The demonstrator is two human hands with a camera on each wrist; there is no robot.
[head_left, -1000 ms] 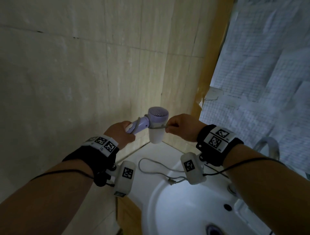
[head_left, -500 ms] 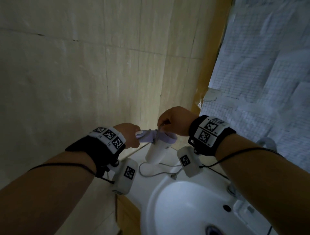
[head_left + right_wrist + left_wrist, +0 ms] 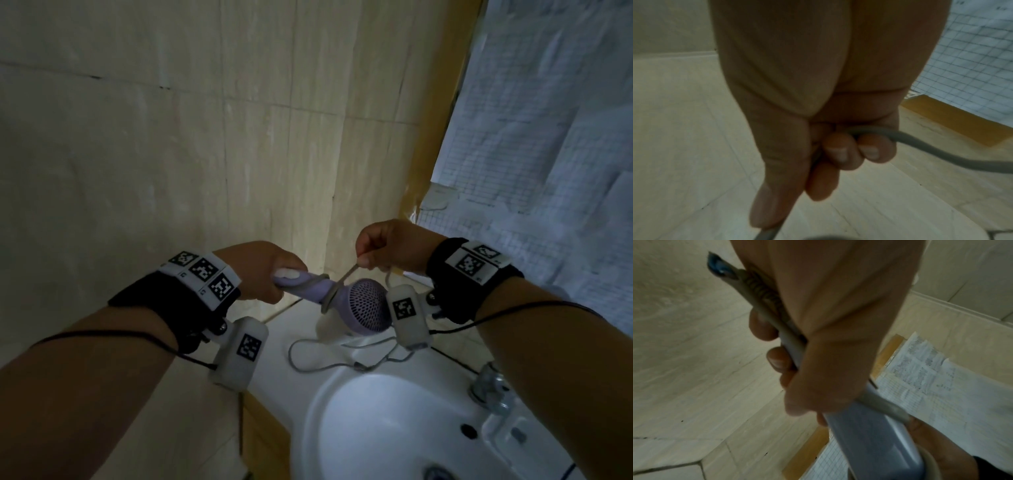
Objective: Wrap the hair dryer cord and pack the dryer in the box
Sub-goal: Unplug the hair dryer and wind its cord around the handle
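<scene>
Above the sink (image 3: 376, 428), the left hand (image 3: 260, 270) grips the dryer (image 3: 359, 305) handle; the right hand (image 3: 387, 246) pinches its cord (image 3: 346, 275) taut.

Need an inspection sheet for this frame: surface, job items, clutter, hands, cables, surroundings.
Surface: white sink with its counter in the corner.
Job's things: purple dryer held above the counter; box: nothing seen.
Clutter: nothing seen.
Grippers: left hand grips the dryer handle; right hand pinches the cord.
Cables: cord looped around the handle near the head; slack and plug lie on the counter by the sink rim. Thin black wires run along both forearms.
Surroundings: beige tiled wall; faucet at right; gridded sheet covering the right side.
</scene>
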